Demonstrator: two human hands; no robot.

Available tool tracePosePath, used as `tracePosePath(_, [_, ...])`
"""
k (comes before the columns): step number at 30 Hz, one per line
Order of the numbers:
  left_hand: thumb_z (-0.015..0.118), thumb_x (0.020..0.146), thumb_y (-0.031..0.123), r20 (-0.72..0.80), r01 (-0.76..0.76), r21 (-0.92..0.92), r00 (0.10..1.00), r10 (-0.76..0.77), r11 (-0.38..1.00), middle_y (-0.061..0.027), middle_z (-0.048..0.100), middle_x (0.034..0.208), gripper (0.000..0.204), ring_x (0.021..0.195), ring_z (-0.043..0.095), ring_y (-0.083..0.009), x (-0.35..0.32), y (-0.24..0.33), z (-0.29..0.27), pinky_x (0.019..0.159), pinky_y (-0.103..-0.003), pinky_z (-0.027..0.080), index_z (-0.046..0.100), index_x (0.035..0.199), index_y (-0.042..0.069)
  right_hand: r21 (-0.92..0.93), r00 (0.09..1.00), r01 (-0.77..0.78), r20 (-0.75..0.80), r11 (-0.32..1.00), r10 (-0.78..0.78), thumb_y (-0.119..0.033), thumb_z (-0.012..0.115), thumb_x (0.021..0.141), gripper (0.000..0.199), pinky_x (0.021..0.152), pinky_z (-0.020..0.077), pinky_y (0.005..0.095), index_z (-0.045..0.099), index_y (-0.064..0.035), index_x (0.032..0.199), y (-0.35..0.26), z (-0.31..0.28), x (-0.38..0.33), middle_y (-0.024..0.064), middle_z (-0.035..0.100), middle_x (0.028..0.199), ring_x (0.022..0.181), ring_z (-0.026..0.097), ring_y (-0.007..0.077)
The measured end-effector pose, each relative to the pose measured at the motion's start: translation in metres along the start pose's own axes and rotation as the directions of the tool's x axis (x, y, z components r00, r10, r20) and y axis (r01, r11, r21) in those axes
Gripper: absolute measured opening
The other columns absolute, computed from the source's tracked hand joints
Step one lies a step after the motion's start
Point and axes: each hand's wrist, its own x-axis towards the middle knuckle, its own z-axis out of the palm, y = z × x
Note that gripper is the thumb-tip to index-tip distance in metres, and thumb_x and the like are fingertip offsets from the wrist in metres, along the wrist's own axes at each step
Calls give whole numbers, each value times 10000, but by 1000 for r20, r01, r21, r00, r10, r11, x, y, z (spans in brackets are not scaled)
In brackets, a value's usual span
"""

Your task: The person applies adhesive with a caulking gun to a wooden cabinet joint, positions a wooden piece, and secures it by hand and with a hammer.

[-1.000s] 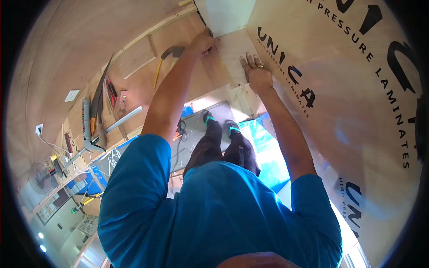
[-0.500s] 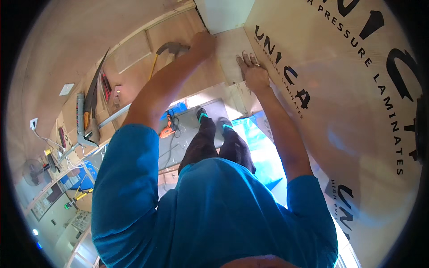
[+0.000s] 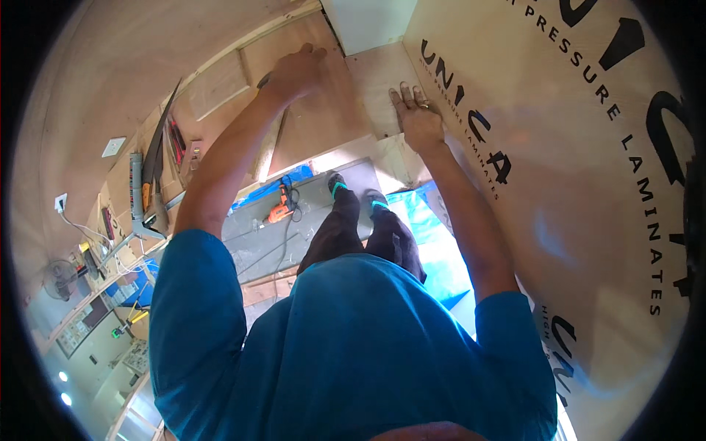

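My right hand (image 3: 419, 121) lies flat with its fingers spread on a pale plywood piece (image 3: 371, 77), beside the tall printed laminate panel (image 3: 471, 81). My left hand (image 3: 294, 73) is over the reddish-brown wood surface (image 3: 323, 110), to the left of that pale piece. Its fingertips show slightly apart, and I see nothing held in them. A small part of a hammer (image 3: 262, 80), dark and yellow, peeks out beside my left wrist. The rest of the hammer is hidden under my hand and forearm.
Left of my arm lie a handsaw (image 3: 151, 158), a grey sealant tube (image 3: 136, 187) and red-handled tools (image 3: 176, 138). An orange power drill (image 3: 280, 208) with its cord rests on the grey board below, near my feet. A white block (image 3: 368, 26) stands in the far corner.
My left hand has moved left, away from the corner by the pale piece, and now covers most of the hammer. My right hand stays in place.
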Motion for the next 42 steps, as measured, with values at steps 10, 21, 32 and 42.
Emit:
tracePosePath(10, [605, 925, 125, 463, 436, -886, 854, -237, -156, -22, 650, 897, 203, 633, 540, -92, 21, -22, 22, 466, -255, 392, 686, 1099, 59, 85, 1000, -8, 2, 996, 8, -163, 371, 1017, 604, 1185, 357, 472, 264, -240, 1606, 1, -4, -1, 62, 250, 1674, 1501, 333, 292])
tracePosePath(21, [603, 895, 107, -174, 187, 11, 968, -182, 982, -111, 601, 1265, 375, 1161, 617, -315, 41, -5, 37, 874, -383, 551, 638, 1264, 49, 44, 1000, -12, -16, 999, 12, -76, 495, 927, 770, 1108, 467, 401, 212, -258, 1620, 2, 2, 2, 46, 240, 1677, 1507, 320, 289])
tracePosePath(32, [599, 875, 90, 108, -82, 149, 992, 67, 985, -209, 528, 1341, 369, 1219, 561, -413, 8, 32, 30, 973, -528, 508, 627, 1229, -11, 50, 999, -16, 30, 999, 14, -105, 482, 943, 731, 1151, 412, 431, 229, -240, 1616, 4, 3, 0, 73, 237, 1676, 1504, 326, 289])
tracePosePath(42, [582, 959, 134, 384, 310, -919, 843, -376, -243, -115, 685, 1145, 221, 918, 640, -239, -90, 20, 46, 736, -373, 512, 676, 1148, 70, 20, 1000, 4, 20, 1000, -4, -144, 454, 979, 669, 1156, 399, 450, 253, -236, 1611, -2, -5, -1, 86, 253, 1671, 1503, 329, 306])
